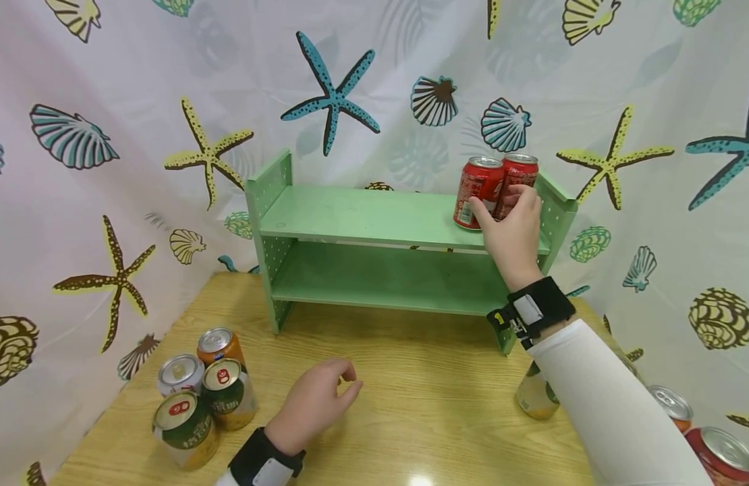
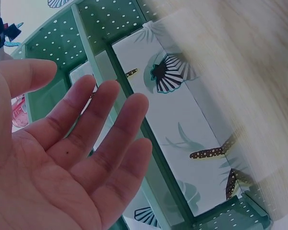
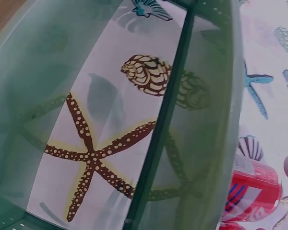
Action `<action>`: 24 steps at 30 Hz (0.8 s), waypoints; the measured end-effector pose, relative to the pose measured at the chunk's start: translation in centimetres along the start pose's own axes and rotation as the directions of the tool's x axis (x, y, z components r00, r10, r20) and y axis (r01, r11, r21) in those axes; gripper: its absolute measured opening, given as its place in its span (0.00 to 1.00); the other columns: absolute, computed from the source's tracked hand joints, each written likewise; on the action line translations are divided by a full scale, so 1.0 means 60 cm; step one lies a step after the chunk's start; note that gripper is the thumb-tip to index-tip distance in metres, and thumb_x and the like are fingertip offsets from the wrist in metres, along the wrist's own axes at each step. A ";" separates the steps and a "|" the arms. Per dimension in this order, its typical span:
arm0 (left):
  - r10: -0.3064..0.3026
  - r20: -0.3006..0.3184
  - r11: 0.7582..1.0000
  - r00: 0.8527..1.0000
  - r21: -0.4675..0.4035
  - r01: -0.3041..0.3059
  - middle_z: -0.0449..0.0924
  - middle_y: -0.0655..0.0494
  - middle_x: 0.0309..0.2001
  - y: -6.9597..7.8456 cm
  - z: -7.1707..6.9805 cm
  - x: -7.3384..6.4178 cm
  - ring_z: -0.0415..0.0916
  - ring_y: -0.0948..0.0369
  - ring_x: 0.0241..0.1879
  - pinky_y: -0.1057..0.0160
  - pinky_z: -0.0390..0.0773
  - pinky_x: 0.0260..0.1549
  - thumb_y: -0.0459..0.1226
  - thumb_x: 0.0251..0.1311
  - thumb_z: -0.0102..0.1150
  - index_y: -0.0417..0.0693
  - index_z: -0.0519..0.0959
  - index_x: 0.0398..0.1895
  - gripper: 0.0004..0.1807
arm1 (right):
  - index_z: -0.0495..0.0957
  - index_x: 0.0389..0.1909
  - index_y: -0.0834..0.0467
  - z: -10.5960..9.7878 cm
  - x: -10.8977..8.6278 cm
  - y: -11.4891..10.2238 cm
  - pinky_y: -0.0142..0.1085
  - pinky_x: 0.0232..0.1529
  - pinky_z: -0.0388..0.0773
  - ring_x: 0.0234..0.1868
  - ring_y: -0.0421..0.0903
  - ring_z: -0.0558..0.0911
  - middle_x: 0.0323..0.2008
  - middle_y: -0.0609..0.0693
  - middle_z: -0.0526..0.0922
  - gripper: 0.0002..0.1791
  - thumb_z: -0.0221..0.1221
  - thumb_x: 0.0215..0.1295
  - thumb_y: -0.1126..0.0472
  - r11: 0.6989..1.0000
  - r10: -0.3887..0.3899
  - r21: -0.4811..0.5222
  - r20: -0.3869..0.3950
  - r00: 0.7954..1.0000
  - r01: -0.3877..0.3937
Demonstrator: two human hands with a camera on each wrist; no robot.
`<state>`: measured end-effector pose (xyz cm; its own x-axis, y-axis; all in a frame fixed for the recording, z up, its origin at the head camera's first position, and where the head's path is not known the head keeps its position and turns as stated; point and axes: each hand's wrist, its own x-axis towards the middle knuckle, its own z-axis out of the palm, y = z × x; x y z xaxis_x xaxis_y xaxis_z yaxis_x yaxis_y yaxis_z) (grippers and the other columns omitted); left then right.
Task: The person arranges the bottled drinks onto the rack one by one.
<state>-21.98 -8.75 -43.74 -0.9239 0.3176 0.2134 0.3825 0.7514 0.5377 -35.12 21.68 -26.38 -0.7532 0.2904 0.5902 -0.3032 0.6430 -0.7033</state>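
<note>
**Two up top, little elbow room on the right**

The front red metal can (image 1: 472, 181), silver-lidded, stands upright near the right end of the upper board of a pale green two-tier shelf (image 1: 362, 212). A second red metal can (image 1: 520, 174) stands just behind and to its right, close to the shelf's perforated end panel (image 1: 555, 212). The right hand (image 1: 515, 233) reaches up with its thumb before the front can and its fingers before the second; I cannot tell whether they pinch either one. The left hand (image 1: 314, 405) holds nothing, its fingers loosely spread over the wood-grain table (image 1: 411, 378).

To handle this well, I'd steady one can at a time, keep its base flat, and draw the fingers straight back, since a sideways sweep could knock the neighbour.

At left cluster an orange can (image 1: 219, 346), a pale silver-topped can (image 1: 181, 374) and two green-and-yellow cans (image 1: 229, 395) (image 1: 186, 432). The white sleeve (image 1: 617, 405) partly covers another green-and-yellow can (image 1: 537, 397), so a dropped forearm might tip it. More cans (image 1: 723, 455) stand at the lower right.
</note>
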 end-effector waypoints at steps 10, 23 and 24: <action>0.021 -0.027 1.000 0.999 0.021 -0.020 0.83 0.59 0.36 -0.006 0.003 0.001 0.69 0.69 0.24 0.67 0.74 0.26 0.40 0.67 0.66 0.52 0.81 0.32 0.06 | 0.61 0.68 0.65 -0.021 -0.048 0.000 0.48 0.59 0.67 0.58 0.58 0.70 0.57 0.64 0.68 0.33 0.55 0.77 0.44 0.993 -0.068 0.102 0.015 0.998 0.066; 0.001 -0.054 1.000 0.999 0.025 0.001 0.83 0.58 0.37 -0.007 -0.003 0.001 0.65 0.70 0.22 0.69 0.71 0.24 0.41 0.68 0.65 0.52 0.81 0.33 0.06 | 0.68 0.67 0.65 -0.035 -0.120 0.010 0.53 0.63 0.68 0.58 0.58 0.74 0.55 0.62 0.75 0.27 0.61 0.75 0.55 0.967 -0.210 0.158 0.062 0.976 0.198; 0.002 -0.056 1.000 0.998 0.023 -0.001 0.83 0.57 0.36 -0.006 -0.003 0.001 0.65 0.70 0.21 0.69 0.70 0.24 0.40 0.68 0.65 0.52 0.81 0.33 0.06 | 0.68 0.67 0.65 -0.035 -0.128 0.011 0.53 0.64 0.68 0.59 0.57 0.74 0.55 0.62 0.75 0.27 0.61 0.75 0.56 0.966 -0.217 0.159 0.076 0.973 0.203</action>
<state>-22.20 -9.13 -43.77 -0.9222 0.2861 0.2603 0.3835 0.7642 0.5186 -28.28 21.37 -30.55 -0.7113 0.0892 0.6972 -0.5390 0.5674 -0.6225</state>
